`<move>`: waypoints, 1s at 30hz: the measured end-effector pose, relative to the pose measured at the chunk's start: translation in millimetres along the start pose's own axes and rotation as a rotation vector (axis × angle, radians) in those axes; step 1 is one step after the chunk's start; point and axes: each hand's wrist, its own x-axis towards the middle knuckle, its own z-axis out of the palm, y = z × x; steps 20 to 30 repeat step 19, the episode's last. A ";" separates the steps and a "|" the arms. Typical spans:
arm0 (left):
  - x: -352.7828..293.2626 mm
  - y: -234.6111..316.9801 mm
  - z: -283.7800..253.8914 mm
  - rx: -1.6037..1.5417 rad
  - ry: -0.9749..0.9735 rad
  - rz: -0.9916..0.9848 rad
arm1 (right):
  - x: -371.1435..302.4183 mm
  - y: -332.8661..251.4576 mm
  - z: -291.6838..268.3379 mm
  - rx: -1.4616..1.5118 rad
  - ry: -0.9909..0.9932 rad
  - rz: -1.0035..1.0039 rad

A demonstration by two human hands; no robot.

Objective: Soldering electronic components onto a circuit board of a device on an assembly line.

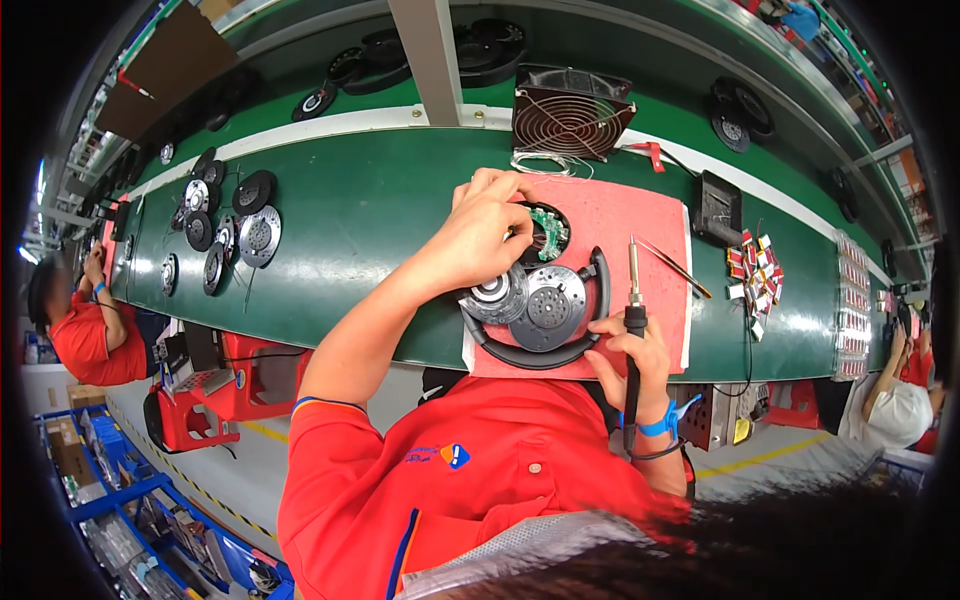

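Note:
My left hand (485, 228) is closed on the rim of a round black headphone ear cup (562, 222), its thumb and fingers curled at the near left side. A green circuit board (546, 235) with thin wires shows inside the cup. My right hand (640, 360) grips a soldering iron (634, 318) by its dark handle, metal tip pointing up and away from me. Between the hands lies a black curved headband (535, 356) with two round grey speaker discs, one (550, 308) in full view and one (497, 294) partly under my left wrist. All rest on a pink mat (640, 215).
Tweezers (676, 268) lie on the mat's right. Beyond stand a fan (570, 118) and a black tray (718, 207). Small red-and-white blocks (756, 275) are piled at right, near stacked clear trays (852, 310). Several round speaker parts (258, 236) lie left. People sit at both ends.

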 end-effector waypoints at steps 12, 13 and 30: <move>-8.1 16.7 -64.0 -0.067 -0.105 0.075 | -0.9 3.4 6.4 -0.006 0.028 -0.012; -8.8 28.3 -86.1 -0.158 -0.141 0.197 | -2.2 4.3 5.0 0.005 0.006 0.004; -94.6 134.7 -168.1 -0.359 -0.483 1.325 | -1.3 1.9 1.1 0.045 -0.063 0.024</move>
